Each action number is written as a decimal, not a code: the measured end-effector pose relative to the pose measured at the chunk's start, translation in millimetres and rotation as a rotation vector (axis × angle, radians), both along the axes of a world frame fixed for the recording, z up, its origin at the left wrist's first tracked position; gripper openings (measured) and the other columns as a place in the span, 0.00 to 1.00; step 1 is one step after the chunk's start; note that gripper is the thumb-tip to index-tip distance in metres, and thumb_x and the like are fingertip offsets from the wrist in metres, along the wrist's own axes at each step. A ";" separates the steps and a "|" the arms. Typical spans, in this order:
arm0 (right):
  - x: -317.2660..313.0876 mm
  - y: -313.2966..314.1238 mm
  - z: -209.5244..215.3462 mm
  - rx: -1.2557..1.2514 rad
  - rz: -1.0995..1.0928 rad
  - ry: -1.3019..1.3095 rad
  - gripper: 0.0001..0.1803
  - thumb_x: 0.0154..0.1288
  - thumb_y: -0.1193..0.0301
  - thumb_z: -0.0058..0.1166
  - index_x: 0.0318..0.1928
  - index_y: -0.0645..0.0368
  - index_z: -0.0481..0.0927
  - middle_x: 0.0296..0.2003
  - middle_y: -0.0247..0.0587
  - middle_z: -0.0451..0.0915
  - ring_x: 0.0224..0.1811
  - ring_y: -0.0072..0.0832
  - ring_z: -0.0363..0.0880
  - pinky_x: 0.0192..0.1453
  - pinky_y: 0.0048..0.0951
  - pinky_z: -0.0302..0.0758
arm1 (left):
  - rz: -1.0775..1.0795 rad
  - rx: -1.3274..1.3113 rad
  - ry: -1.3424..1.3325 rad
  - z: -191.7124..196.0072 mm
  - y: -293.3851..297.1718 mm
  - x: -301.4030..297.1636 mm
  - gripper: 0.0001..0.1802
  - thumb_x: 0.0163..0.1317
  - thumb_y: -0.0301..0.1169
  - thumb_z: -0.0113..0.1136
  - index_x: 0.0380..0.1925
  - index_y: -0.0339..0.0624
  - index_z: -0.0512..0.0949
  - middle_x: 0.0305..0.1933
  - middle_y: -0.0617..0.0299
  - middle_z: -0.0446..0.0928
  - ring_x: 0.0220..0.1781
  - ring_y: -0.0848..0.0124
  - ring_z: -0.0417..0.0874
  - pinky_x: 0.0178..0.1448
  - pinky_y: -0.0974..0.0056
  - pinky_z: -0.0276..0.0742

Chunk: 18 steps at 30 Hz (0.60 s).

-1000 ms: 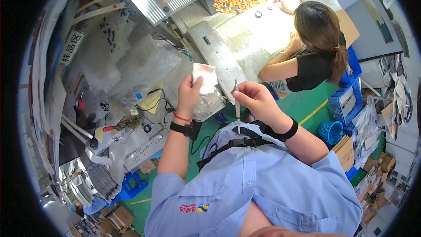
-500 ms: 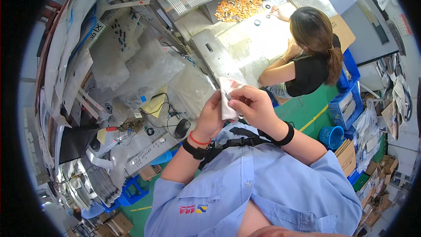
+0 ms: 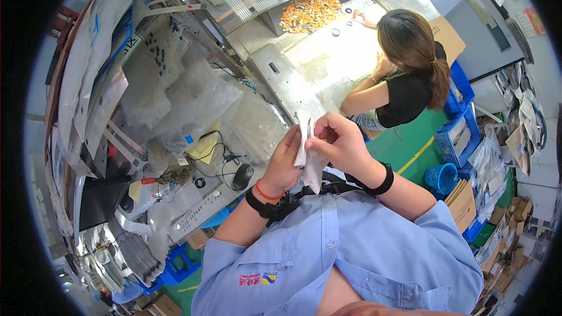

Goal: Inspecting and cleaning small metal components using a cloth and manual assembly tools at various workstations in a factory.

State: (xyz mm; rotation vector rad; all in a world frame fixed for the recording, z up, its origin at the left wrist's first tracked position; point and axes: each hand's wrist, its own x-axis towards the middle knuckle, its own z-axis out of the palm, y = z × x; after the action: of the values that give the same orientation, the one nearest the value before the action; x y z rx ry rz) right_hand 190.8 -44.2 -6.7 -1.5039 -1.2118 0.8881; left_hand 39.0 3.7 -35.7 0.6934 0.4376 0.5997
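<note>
In front of the torso, above the lap: one white cloth [image 3: 314,172], folded lengthwise, its lower corner hanging to a point. By the left hand [image 3: 283,162], its left side is gripped between thumb and fingers; by the right hand [image 3: 341,141], its right side is pinched between thumb and forefinger. A narrow dark line is shown between the folds (whether a slim tool or a shadow cannot be told). For good handling, it is judged, the folds should be pressed evenly, short strokes made along the length, and fingertips held clear of any hidden point.

Lettering, as found: one emblem [image 3: 257,279] in red, blue and yellow, stitched on the blue shirt [image 3: 328,237] and seen inverted; one white sign [image 3: 133,42] with black characters, partly cut off, at the left shelving; one red-and-white sheet [image 3: 530,21], too small to be read, on the right wall.
</note>
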 end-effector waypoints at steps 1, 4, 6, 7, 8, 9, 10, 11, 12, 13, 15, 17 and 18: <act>0.4 -2.2 0.2 -0.008 0.037 0.122 0.12 0.56 0.71 0.66 0.29 0.62 0.73 0.22 0.32 0.70 0.23 0.16 0.67 0.26 0.22 0.66 | -0.001 0.074 0.064 1.7 0.6 -0.4 0.19 0.74 0.36 0.40 0.58 0.38 0.65 0.52 0.60 0.73 0.53 0.76 0.74 0.57 0.68 0.71; 4.1 -5.0 3.9 0.002 0.089 0.225 0.10 0.62 0.70 0.59 0.30 0.62 0.73 0.22 0.32 0.69 0.23 0.17 0.67 0.26 0.23 0.65 | -0.038 0.242 0.189 8.3 1.0 -3.3 0.16 0.74 0.35 0.40 0.54 0.38 0.68 0.48 0.63 0.74 0.49 0.79 0.73 0.54 0.71 0.71; 5.4 -4.0 8.4 0.019 0.101 0.207 0.10 0.65 0.69 0.56 0.30 0.62 0.73 0.21 0.34 0.70 0.22 0.19 0.67 0.25 0.24 0.65 | -0.076 0.335 0.250 9.0 0.0 -4.3 0.15 0.74 0.34 0.40 0.52 0.38 0.69 0.46 0.64 0.74 0.47 0.80 0.73 0.52 0.72 0.71; 5.5 -2.4 10.9 0.095 0.111 0.068 0.10 0.65 0.69 0.54 0.29 0.62 0.72 0.21 0.36 0.70 0.22 0.22 0.68 0.25 0.26 0.65 | -0.065 0.360 0.254 8.6 -0.7 -4.6 0.14 0.73 0.34 0.40 0.50 0.38 0.69 0.44 0.65 0.74 0.44 0.81 0.73 0.50 0.72 0.72; 5.2 -1.4 12.0 0.169 0.122 -0.071 0.11 0.66 0.69 0.52 0.29 0.63 0.72 0.21 0.39 0.70 0.22 0.26 0.69 0.25 0.27 0.66 | -0.053 0.385 0.257 8.3 -1.6 -5.0 0.13 0.73 0.33 0.41 0.49 0.38 0.70 0.42 0.66 0.75 0.42 0.81 0.74 0.48 0.72 0.72; 5.7 -0.5 11.0 0.168 0.119 -0.073 0.11 0.66 0.69 0.52 0.29 0.63 0.72 0.21 0.39 0.70 0.22 0.26 0.69 0.25 0.27 0.66 | -0.056 0.384 0.254 8.6 -1.9 -4.7 0.13 0.73 0.33 0.41 0.49 0.38 0.70 0.42 0.66 0.75 0.42 0.81 0.74 0.48 0.72 0.72; 6.0 0.2 9.4 0.193 0.100 -0.081 0.10 0.66 0.71 0.51 0.28 0.63 0.72 0.21 0.40 0.69 0.21 0.28 0.69 0.26 0.29 0.66 | -0.045 0.355 0.255 9.8 -2.4 -4.7 0.12 0.73 0.33 0.41 0.48 0.38 0.70 0.40 0.66 0.75 0.41 0.81 0.74 0.46 0.72 0.72; 6.1 0.6 8.5 0.219 0.080 -0.089 0.10 0.65 0.72 0.50 0.28 0.64 0.71 0.21 0.42 0.69 0.21 0.31 0.69 0.26 0.30 0.66 | -0.033 0.325 0.255 11.2 -2.6 -4.4 0.12 0.73 0.32 0.41 0.48 0.38 0.70 0.39 0.66 0.75 0.39 0.81 0.74 0.45 0.72 0.73; 5.2 1.0 9.1 0.218 0.080 -0.090 0.10 0.65 0.72 0.50 0.28 0.64 0.71 0.21 0.42 0.69 0.21 0.31 0.69 0.26 0.30 0.66 | -0.034 0.324 0.255 12.7 -3.0 -3.8 0.12 0.73 0.32 0.41 0.48 0.38 0.70 0.39 0.66 0.75 0.39 0.81 0.74 0.45 0.72 0.73; 4.3 1.3 10.3 0.211 0.067 -0.068 0.10 0.65 0.72 0.50 0.27 0.64 0.71 0.21 0.42 0.68 0.21 0.30 0.68 0.26 0.30 0.65 | -0.014 0.405 0.293 14.3 -3.8 -2.7 0.12 0.73 0.32 0.41 0.48 0.38 0.70 0.38 0.66 0.75 0.38 0.81 0.74 0.44 0.72 0.73; 3.9 1.3 10.6 0.203 0.055 -0.046 0.10 0.64 0.73 0.50 0.26 0.64 0.71 0.20 0.41 0.67 0.21 0.30 0.67 0.26 0.30 0.65 | 0.008 0.485 0.332 13.5 -4.5 -2.6 0.12 0.73 0.32 0.41 0.48 0.37 0.70 0.37 0.66 0.75 0.37 0.81 0.74 0.43 0.71 0.73; 4.3 1.2 9.1 0.186 0.061 -0.055 0.11 0.64 0.72 0.50 0.26 0.64 0.70 0.20 0.41 0.67 0.20 0.30 0.66 0.25 0.30 0.64 | 0.007 0.463 0.323 9.4 -5.2 -3.6 0.12 0.73 0.32 0.41 0.48 0.37 0.70 0.39 0.66 0.74 0.39 0.81 0.73 0.45 0.72 0.73; 4.2 1.0 7.8 0.185 0.062 -0.055 0.11 0.64 0.72 0.50 0.26 0.64 0.70 0.20 0.41 0.67 0.20 0.30 0.66 0.25 0.30 0.64 | 0.007 0.462 0.323 11.2 -5.9 -3.1 0.12 0.73 0.32 0.41 0.48 0.37 0.70 0.39 0.66 0.74 0.39 0.81 0.73 0.45 0.72 0.73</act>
State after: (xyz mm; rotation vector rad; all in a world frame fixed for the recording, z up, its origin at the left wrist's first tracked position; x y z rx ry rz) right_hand 195.0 -43.2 1.1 -1.3565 -1.3486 0.7573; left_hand 35.9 -2.2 -24.5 1.2405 0.6087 0.6026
